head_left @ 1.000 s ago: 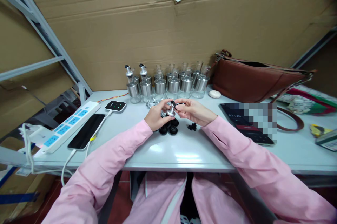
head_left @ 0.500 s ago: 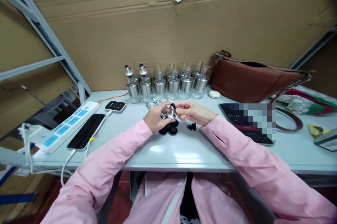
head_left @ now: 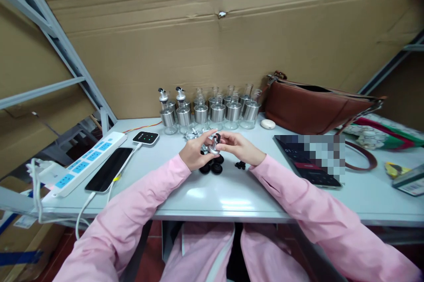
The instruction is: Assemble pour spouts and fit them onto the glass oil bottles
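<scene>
Cardboard sheeting [head_left: 159, 48] backs this whole setup, and the pale table [head_left: 205, 202] runs right up to it, with glass-and-steel bottles [head_left: 217, 112] lined along the back edge. Two at the left end of that line have spouts on top.

What I'd worry about: the metal spout [head_left: 213, 151] is tiny and smooth, held over the table about midway between the front and back edges. If someone pushes hard on the black tip [head_left: 217, 139] at an angle, I reckon the spout could twist out of the grip. It'd probably land on the black stoppers [head_left: 216, 168] just below and maybe roll toward the front edge. Also, the small black pieces [head_left: 240, 165] sit loose near the right wrist, so a careless sleeve could sweep them off, imo.

As for the hands, the left hand [head_left: 193, 153] is curled partway, thumb in front and fingers behind, grasping the spout's metal body. The right hand [head_left: 243, 147] is nearly closed at the fingertips, thumb and finger pinched at the black tip; the other fingers are partly hidden, so can't say what they're doing. More metal parts [head_left: 194, 134] lie just past the left hand, toward the back edge.
</scene>
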`<state>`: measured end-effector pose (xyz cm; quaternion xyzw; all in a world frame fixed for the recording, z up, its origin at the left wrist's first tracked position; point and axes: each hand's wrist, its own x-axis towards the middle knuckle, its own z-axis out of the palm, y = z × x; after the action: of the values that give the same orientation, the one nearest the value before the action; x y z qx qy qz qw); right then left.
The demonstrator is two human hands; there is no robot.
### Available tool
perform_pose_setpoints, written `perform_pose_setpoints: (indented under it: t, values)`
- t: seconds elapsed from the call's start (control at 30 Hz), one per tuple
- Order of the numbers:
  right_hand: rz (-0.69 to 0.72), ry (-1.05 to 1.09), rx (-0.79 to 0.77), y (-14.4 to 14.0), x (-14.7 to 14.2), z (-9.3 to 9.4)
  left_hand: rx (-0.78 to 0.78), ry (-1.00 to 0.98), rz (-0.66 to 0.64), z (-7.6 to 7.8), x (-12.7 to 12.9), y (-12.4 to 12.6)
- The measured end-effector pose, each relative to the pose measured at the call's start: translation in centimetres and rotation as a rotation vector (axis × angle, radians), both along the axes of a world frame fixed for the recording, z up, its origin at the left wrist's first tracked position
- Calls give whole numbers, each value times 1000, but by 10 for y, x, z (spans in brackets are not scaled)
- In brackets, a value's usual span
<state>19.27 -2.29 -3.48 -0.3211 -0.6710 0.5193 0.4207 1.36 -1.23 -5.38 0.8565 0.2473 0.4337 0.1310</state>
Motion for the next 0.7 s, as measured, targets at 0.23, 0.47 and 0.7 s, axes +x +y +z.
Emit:
perform_pose_setpoints:
  t: [0.23, 0.47, 0.7]
  values:
    - [17, -26, -5, 3, 0, -1, 26, 45, -50, 3, -2, 2]
    - [-24, 61, 0, 4, -1, 2, 140, 12, 5, -2, 0, 3]
    - [-202, 359, -53, -2, 1, 12, 2, -204, 74, 21, 4, 24]
